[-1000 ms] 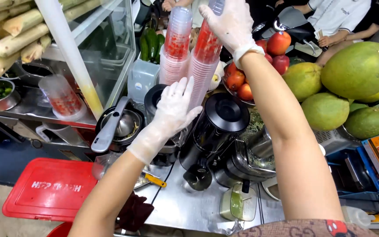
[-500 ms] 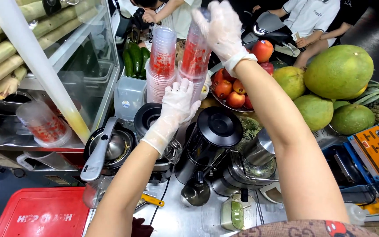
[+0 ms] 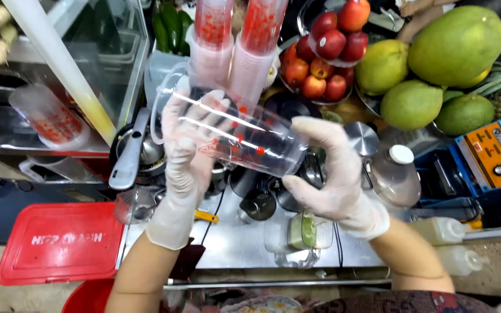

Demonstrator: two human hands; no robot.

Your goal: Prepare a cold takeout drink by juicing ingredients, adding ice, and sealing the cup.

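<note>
Two gloved hands are holding one clear cup [image 3: 233, 136] on its side above the steel table [image 3: 244, 246], well in front of the cup stacks [image 3: 236, 46]. The left hand [image 3: 184, 159] is gripping the cup's open rim end, its fingers [image 3: 175, 116] curling around the wall, while the right hand [image 3: 331, 168] is cradling the base end, its fingers [image 3: 314, 130] wrapping over the bottom. Further right, apples [image 3: 326, 58] are sitting in a bowl beside big green pomelos [image 3: 453, 46], above an orange sealing machine [image 3: 494, 153].
</note>
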